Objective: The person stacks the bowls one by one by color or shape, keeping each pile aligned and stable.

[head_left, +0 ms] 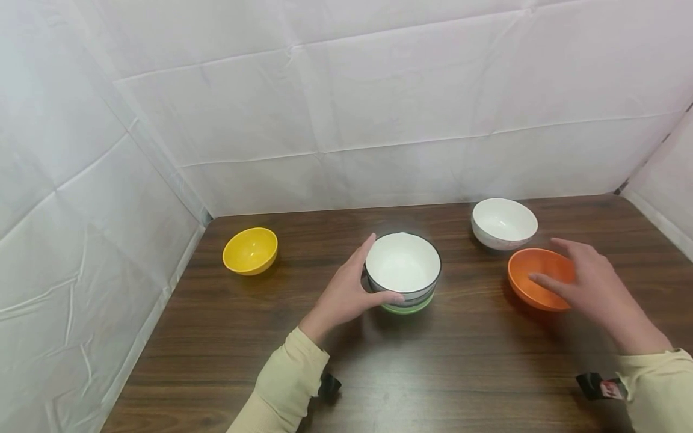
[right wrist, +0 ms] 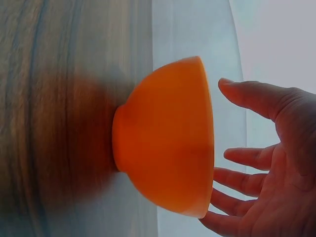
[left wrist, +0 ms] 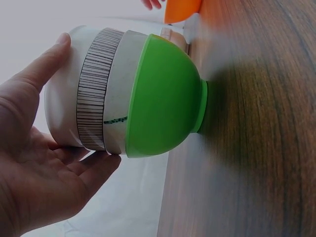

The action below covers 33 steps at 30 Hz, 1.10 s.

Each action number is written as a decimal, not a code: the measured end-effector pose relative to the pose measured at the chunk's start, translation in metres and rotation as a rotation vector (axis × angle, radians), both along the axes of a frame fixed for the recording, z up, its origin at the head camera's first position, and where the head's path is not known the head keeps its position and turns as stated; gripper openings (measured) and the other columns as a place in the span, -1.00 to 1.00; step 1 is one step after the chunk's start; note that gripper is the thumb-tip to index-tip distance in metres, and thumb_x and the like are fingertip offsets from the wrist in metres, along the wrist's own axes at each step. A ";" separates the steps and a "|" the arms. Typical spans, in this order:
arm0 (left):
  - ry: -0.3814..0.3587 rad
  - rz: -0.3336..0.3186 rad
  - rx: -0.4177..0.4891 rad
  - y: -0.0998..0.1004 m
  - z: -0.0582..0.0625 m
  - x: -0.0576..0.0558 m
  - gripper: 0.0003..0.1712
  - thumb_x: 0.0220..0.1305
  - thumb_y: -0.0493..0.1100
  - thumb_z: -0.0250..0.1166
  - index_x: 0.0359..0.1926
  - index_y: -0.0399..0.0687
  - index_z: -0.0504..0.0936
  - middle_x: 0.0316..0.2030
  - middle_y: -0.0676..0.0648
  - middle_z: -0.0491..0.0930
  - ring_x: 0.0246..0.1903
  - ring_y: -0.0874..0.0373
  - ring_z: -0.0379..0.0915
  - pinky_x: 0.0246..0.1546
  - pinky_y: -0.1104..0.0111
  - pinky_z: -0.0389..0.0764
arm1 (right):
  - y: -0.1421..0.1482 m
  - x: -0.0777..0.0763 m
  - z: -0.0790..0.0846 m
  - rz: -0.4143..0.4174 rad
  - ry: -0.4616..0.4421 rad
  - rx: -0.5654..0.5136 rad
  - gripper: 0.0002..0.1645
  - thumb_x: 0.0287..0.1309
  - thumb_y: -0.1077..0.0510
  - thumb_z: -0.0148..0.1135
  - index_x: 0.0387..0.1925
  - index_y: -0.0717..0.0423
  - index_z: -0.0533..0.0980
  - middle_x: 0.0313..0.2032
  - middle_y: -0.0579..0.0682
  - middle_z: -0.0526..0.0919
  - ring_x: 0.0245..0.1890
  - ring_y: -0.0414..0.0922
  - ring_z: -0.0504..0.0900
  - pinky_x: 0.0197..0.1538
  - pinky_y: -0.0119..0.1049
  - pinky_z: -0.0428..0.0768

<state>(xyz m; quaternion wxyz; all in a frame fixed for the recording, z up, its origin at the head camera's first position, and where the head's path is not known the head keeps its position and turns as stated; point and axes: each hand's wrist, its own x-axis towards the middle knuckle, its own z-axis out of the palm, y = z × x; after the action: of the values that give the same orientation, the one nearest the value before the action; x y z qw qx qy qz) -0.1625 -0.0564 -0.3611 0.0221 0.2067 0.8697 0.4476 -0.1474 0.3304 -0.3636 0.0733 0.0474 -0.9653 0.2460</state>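
My left hand (head_left: 346, 296) grips the bowl stack (head_left: 403, 264), which uneven pressure might topple; my right hand (head_left: 595, 291), spread, holds nothing.

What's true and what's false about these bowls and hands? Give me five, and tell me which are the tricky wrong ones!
1. The yellow bowl is left of the stack of bowls in the head view. True.
2. The green bowl is on top of the stack. False: it is at the bottom.
3. The left hand is at the stack. True.
4. The right hand is nearest the yellow bowl. False: it is by the orange bowl.
5. The orange bowl is upside down. False: its open side faces up.
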 end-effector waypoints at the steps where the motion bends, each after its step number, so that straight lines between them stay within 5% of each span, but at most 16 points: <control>1: 0.002 -0.002 0.002 0.000 0.000 0.000 0.30 -0.17 0.16 0.53 0.50 -0.02 -0.04 0.45 -0.08 0.10 0.38 0.10 0.05 0.33 -0.01 0.26 | 0.001 0.000 0.000 -0.001 -0.006 0.002 0.03 0.06 -0.15 0.35 0.26 0.53 0.17 0.14 0.62 0.23 0.07 0.52 0.17 0.00 0.51 0.24; 12: -0.016 -0.006 0.012 0.000 0.000 0.001 0.31 -0.18 0.16 0.53 0.50 0.02 -0.05 0.45 -0.05 0.10 0.37 0.14 0.04 0.34 0.01 0.26 | 0.009 0.000 -0.008 -0.007 -0.091 0.020 0.07 0.12 -0.21 0.27 0.27 0.57 0.11 0.13 0.66 0.18 0.01 0.49 0.22 -0.04 0.53 0.30; 25: -0.011 -0.008 0.017 -0.001 0.000 0.001 0.31 -0.17 0.15 0.53 0.50 0.01 -0.06 0.46 -0.06 0.09 0.37 0.12 0.05 0.32 0.00 0.29 | 0.022 -0.004 -0.014 0.013 -0.088 0.037 -0.08 0.24 -0.09 0.18 0.24 0.61 0.11 0.11 0.65 0.25 0.05 0.52 0.22 0.04 0.55 0.22; 33: -0.014 -0.011 0.014 0.000 0.001 0.000 0.31 -0.17 0.16 0.53 0.50 0.03 -0.06 0.46 -0.05 0.08 0.38 0.11 0.05 0.33 -0.01 0.28 | 0.028 -0.005 -0.015 -0.012 -0.160 0.024 -0.15 0.35 -0.09 0.04 0.25 0.59 0.09 0.11 0.68 0.22 0.02 0.55 0.23 0.01 0.55 0.27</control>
<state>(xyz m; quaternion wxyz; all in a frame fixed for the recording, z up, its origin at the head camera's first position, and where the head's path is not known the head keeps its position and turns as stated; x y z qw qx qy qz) -0.1623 -0.0567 -0.3604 0.0292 0.2083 0.8654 0.4548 -0.1524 0.3584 -0.3786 -0.0030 0.0229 -0.9713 0.2368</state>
